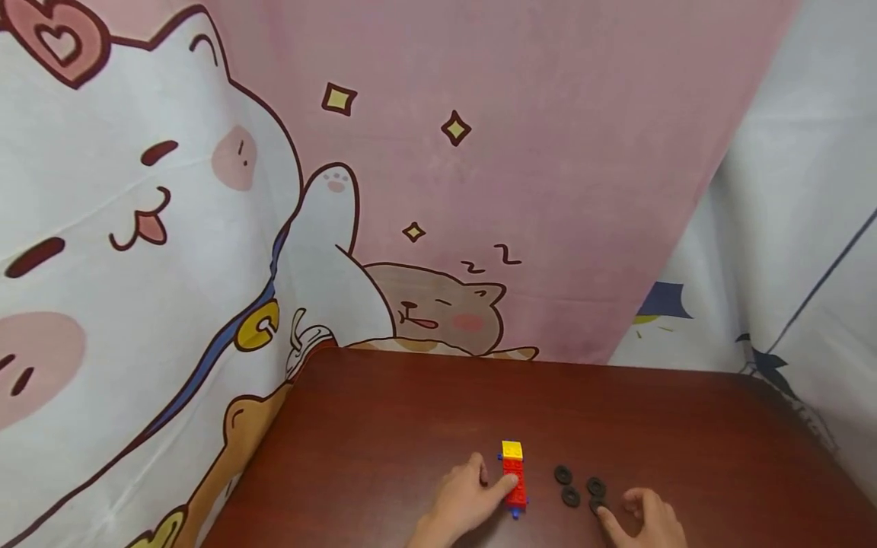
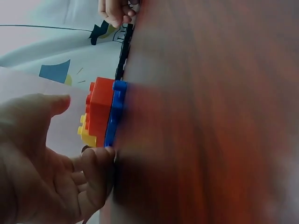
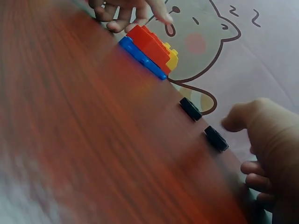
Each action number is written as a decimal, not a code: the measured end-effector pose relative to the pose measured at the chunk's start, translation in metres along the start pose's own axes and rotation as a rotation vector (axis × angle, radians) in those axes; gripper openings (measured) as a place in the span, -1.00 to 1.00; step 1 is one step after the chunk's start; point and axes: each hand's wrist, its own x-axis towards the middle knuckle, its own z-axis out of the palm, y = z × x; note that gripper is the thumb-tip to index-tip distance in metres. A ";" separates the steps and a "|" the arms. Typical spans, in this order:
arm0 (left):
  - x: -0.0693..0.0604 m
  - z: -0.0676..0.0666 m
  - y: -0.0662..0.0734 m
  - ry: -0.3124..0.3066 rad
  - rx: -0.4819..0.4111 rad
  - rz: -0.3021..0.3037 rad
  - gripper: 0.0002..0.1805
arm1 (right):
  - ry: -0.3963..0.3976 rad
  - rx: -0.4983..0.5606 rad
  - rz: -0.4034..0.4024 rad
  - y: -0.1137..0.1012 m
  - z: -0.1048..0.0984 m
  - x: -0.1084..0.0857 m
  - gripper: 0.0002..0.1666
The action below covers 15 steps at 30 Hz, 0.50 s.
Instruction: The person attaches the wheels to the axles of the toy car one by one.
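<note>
The left hand [image 1: 460, 495] sits beside a small toy brick vehicle [image 1: 515, 483], its thumb raised above the studs and the other fingers bent loosely down to the worktop [image 1: 384, 403]. From the left wrist, a fingertip comes right to the end of the blue base [image 2: 117, 100]; I can't tell whether it touches. The vehicle stands toward the near side of the worktop, right of the middle, its long side running toward the far edge. Red studded bricks [image 1: 513, 476] sit on the base, with a yellow brick [image 1: 511, 450] at the end nearer the far edge; little blue pegs stick out at both ends.

The right hand [image 1: 647, 521] is toward the right edge, thumb and forefinger well spread. Its thumb tip is at a black tyre [image 1: 597, 505], and contact can't be made out. Three more tyres lie flat between the hands: one [image 1: 596, 487] just beyond that one, two [image 1: 563, 475] [image 1: 570, 496] nearer the vehicle.

Past the far edge hangs a pink printed cloth [image 1: 582, 114]. A sleeping brown cat [image 1: 438, 304] on it has two letters Z [image 1: 507, 255] [image 1: 473, 267] overhead; a big white cat [image 1: 192, 114] wears a yellow bell [image 1: 256, 326], toward the far left corner.
</note>
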 end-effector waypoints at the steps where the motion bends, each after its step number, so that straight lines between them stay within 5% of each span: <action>1: 0.001 0.001 0.002 -0.009 0.019 -0.021 -0.36 | -0.032 -0.032 0.013 0.000 0.001 0.001 -0.25; 5: 0.006 0.007 0.007 -0.032 0.107 -0.078 -0.30 | -0.104 -0.106 0.017 0.002 0.004 0.001 -0.27; 9: 0.008 0.011 0.010 0.004 0.160 -0.076 -0.34 | -0.087 -0.140 -0.018 0.003 0.005 0.002 -0.40; 15: 0.004 0.013 0.011 0.066 0.124 -0.029 -0.48 | -0.072 -0.136 0.024 -0.006 0.004 0.003 -0.09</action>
